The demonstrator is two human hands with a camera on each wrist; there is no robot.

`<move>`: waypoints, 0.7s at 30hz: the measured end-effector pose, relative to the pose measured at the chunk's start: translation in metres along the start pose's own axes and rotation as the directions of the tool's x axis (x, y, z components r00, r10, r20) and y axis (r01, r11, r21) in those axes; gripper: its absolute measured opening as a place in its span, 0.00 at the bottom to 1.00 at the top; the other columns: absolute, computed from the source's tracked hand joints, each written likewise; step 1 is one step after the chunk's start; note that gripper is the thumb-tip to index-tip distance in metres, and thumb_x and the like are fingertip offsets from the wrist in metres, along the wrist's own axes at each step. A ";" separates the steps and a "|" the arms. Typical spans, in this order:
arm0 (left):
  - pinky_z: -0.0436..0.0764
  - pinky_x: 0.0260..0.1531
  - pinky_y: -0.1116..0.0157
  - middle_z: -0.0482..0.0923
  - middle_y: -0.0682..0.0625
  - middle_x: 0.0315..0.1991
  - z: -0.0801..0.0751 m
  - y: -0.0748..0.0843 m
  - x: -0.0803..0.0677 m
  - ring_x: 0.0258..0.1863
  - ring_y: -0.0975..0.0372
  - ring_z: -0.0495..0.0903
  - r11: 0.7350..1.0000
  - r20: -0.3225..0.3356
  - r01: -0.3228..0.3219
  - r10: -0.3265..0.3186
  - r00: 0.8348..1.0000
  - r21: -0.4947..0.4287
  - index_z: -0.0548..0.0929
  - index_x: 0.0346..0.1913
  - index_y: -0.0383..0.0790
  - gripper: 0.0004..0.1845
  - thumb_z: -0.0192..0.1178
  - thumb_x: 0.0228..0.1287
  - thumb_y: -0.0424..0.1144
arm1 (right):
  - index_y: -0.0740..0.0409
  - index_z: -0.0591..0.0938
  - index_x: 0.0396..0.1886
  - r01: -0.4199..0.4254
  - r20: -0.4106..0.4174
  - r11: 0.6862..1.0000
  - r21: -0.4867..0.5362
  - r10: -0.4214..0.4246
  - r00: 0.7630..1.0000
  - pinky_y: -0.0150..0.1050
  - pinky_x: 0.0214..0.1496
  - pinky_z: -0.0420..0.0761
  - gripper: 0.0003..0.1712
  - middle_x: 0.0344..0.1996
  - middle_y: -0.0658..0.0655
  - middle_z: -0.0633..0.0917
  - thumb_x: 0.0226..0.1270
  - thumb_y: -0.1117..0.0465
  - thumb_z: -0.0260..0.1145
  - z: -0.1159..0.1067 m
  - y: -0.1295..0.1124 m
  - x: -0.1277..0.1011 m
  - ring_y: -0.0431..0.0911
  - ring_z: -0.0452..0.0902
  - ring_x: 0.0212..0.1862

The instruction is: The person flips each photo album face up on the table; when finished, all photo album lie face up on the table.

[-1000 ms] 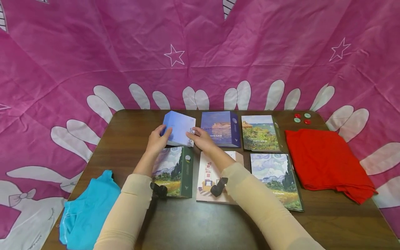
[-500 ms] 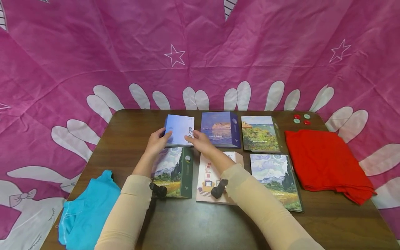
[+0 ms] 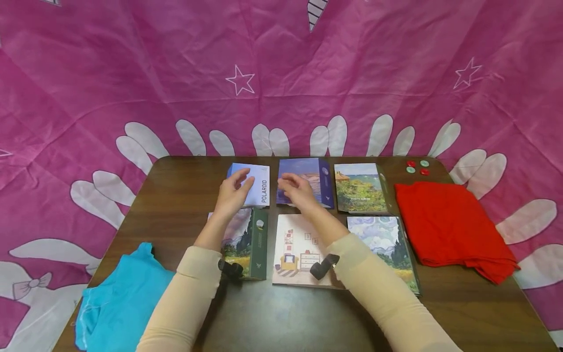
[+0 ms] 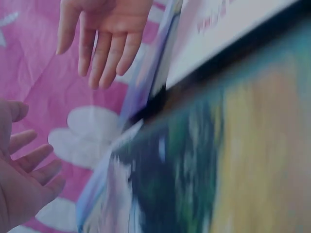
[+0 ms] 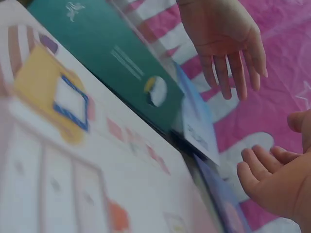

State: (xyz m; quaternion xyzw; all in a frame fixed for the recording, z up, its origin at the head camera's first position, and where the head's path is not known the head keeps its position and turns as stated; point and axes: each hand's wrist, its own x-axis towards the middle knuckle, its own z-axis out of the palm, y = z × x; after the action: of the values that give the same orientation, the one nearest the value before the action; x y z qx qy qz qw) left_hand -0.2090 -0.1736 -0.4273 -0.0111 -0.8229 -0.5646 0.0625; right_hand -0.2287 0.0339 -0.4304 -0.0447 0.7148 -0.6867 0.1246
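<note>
My left hand [image 3: 233,196] is raised with relaxed fingers over the light blue album marked POLAROID [image 3: 262,187], at the back left of the table. Nothing is in its grasp. My right hand [image 3: 301,190] hovers with loose fingers, holding nothing, over the purple-blue photo album [image 3: 290,166] beside it. Both palms face each other with fingers spread in the right wrist view, left hand [image 5: 221,36] above and right hand [image 5: 282,177] below. Closer to me lie a green-spined landscape album [image 3: 259,244] and a pale room-picture album [image 3: 299,266], both partly under my arms.
A seaside-garden album [image 3: 359,188] lies at the back right, a landscape album [image 3: 374,230] in front of it. Further right are a red cloth [image 3: 453,225] and several red and pale green buttons [image 3: 418,167]. Turquoise cloth [image 3: 127,298] lies at the left edge.
Both hands held the POLAROID album, which was turned straight and set level in the back row. They have since let go, risen and moved apart; the right hand shifted rightward.
</note>
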 end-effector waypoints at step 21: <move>0.74 0.66 0.54 0.73 0.43 0.69 0.078 0.004 -0.010 0.68 0.47 0.72 0.999 0.095 -0.026 0.024 0.995 0.026 0.76 0.69 0.41 0.24 0.59 0.75 0.46 | 0.63 0.69 0.73 0.048 -0.207 0.988 -0.144 -0.078 0.975 0.47 0.73 0.67 0.28 0.68 0.62 0.74 0.81 0.55 0.56 -0.098 0.010 -0.020 0.54 0.67 0.71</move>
State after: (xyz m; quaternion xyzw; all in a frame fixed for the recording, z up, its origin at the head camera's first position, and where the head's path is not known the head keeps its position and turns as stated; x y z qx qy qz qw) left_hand -0.2054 -0.0988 -0.4530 -0.0473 -0.8324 -0.5513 0.0306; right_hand -0.2320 0.1347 -0.4359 -0.0025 0.7680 -0.6401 0.0224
